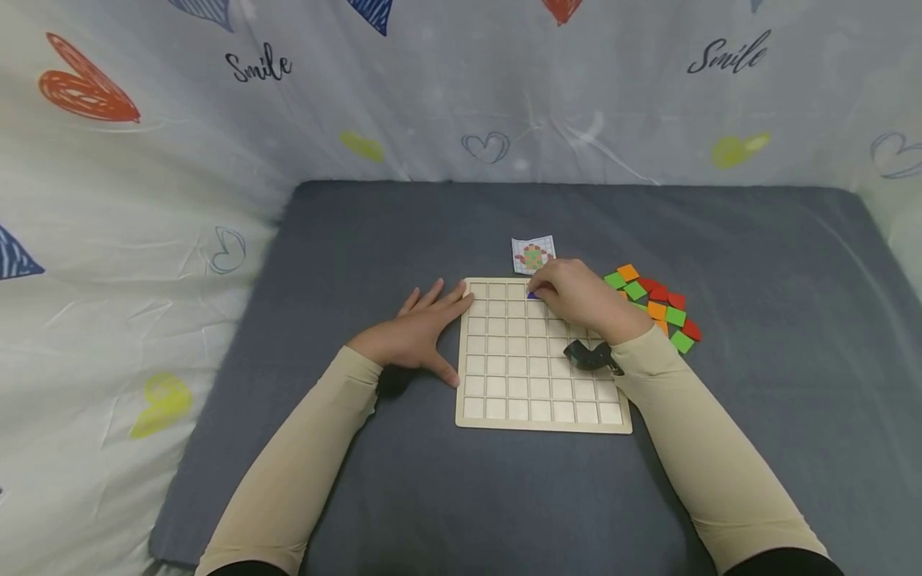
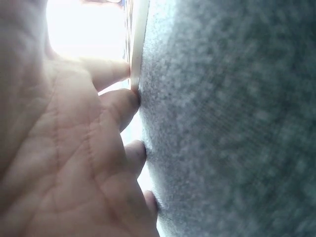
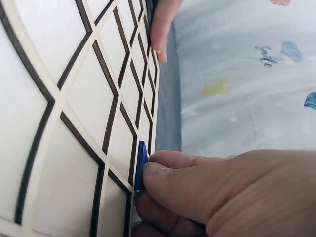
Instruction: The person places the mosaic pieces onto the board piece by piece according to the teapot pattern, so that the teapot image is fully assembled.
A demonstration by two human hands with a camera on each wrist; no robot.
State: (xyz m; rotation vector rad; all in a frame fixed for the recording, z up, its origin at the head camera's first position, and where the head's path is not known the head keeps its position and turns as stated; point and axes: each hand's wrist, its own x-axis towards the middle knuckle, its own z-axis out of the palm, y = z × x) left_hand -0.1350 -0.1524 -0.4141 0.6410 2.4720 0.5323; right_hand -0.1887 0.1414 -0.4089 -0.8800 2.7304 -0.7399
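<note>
A pale wooden board (image 1: 506, 366) with a grid of square recesses lies on the grey table. My right hand (image 1: 582, 298) pinches a small blue tile (image 3: 140, 165) between thumb and fingers at the board's far row. In the right wrist view the tile stands on edge against the grid. My left hand (image 1: 410, 334) is spread along the board's left side, its index finger and thumb touching the edge. The left wrist view shows its palm and fingers (image 2: 123, 106) close up, beside the board's rim.
Several orange, green and red tiles (image 1: 657, 293) lie in a loose cluster right of the board, partly behind my right hand. A small printed card (image 1: 533, 254) with a coloured pattern lies beyond the far edge. A white printed curtain (image 1: 432, 96) hangs behind the grey table (image 1: 360, 240).
</note>
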